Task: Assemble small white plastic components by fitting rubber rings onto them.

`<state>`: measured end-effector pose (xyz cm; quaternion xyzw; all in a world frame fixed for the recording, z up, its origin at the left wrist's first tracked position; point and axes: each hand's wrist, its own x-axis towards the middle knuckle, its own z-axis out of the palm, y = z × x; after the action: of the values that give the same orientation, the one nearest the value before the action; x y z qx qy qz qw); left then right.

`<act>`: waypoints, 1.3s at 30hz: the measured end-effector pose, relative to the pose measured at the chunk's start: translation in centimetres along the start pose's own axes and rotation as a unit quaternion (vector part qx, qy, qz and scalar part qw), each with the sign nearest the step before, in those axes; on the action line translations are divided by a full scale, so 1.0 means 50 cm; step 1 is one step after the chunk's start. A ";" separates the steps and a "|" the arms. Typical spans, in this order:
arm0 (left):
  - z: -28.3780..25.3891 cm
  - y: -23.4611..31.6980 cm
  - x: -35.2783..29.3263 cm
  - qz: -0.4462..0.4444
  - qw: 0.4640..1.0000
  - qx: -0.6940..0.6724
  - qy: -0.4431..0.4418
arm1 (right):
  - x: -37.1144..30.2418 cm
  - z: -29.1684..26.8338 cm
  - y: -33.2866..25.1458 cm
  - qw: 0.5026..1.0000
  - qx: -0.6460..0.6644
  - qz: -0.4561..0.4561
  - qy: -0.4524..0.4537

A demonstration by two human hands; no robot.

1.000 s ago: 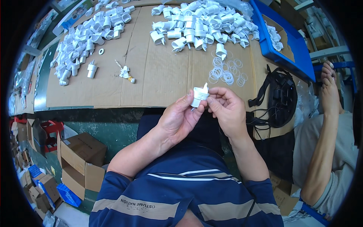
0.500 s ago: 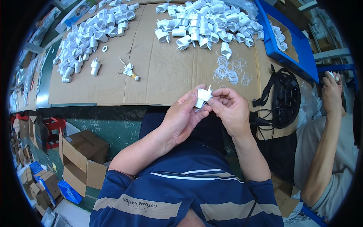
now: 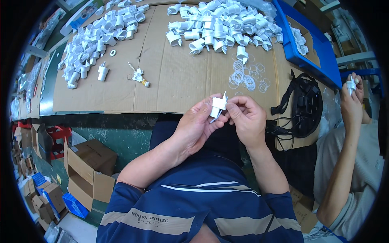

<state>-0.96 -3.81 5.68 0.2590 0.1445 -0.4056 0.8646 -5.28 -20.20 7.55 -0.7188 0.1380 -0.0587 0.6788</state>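
Just off the near edge of the cardboard-covered table, my left hand (image 3: 198,120) grips a white plastic fitting (image 3: 218,103) between thumb and fingers. The fitting has a short cylindrical body and a thin pointed tab that sticks up. My right hand (image 3: 248,117) is closed, its thumb and fingertips pinched at the right side of the same fitting. Whether a thin ring is also between those fingertips I cannot make out. Beyond my hands lie loose thin clear rings (image 3: 242,77), with a single white fitting (image 3: 242,53) beside them.
White fittings form one pile (image 3: 214,26) at the back and another (image 3: 99,36) at the left. A blue bin (image 3: 312,65) and a black strapped device (image 3: 304,105) are on the right. A co-worker's hand (image 3: 353,101) holds a white part. Open cartons (image 3: 87,174) stand lower left.
The fitting has tilted slightly in my fingers, and my right fingertips have shifted a little along its edge. The co-worker's hand has turned, showing more of its white part.
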 end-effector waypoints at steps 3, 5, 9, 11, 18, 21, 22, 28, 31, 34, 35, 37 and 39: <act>0.006 -0.003 -0.003 0.022 0.999 0.024 0.003 | 0.002 0.002 0.004 0.993 -0.081 -0.087 0.010; 0.008 -0.004 -0.005 0.045 0.998 0.048 0.006 | 0.003 0.004 0.008 0.972 -0.160 -0.171 0.020; -0.009 -0.006 -0.002 0.033 0.995 0.092 -0.021 | 0.011 0.008 0.035 0.899 -0.285 -0.329 0.053; -0.015 -0.007 -0.002 0.029 0.993 0.106 -0.029 | 0.012 0.009 0.039 0.866 -0.323 -0.378 0.063; -0.026 -0.006 0.001 0.015 0.998 0.047 -0.031 | 0.012 0.008 0.027 0.946 -0.202 -0.253 -0.008; -0.033 -0.006 0.007 0.009 0.998 0.036 -0.048 | 0.008 0.010 0.022 0.961 -0.161 -0.222 -0.024; -0.042 -0.008 0.013 0.000 0.997 0.001 -0.075 | 0.007 0.012 0.020 0.976 -0.120 -0.183 -0.024; -0.036 0.001 0.020 0.030 0.996 -0.008 -0.083 | 0.012 0.031 -0.004 0.997 0.048 -0.050 -0.043; -0.017 0.010 0.019 0.090 0.992 0.084 -0.010 | 0.021 0.040 -0.014 0.993 0.090 -0.036 -0.066; -0.011 0.018 0.023 0.186 0.960 0.208 0.011 | 0.031 0.041 -0.006 0.996 0.015 -0.056 -0.074; -0.011 0.022 0.024 0.216 0.944 0.249 0.018 | 0.034 0.041 -0.006 0.995 -0.011 -0.062 -0.077; -0.010 0.030 0.023 0.220 0.938 0.268 0.021 | 0.043 0.042 -0.010 0.996 -0.002 -0.047 -0.080; -0.012 0.040 0.021 0.226 0.923 0.310 0.027 | 0.051 0.043 -0.014 0.996 0.019 -0.015 -0.084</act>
<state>1.21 -3.07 5.37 0.5505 -0.0277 -0.2170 0.8057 -2.16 -18.80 7.81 -0.7105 0.0684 -0.0114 0.7002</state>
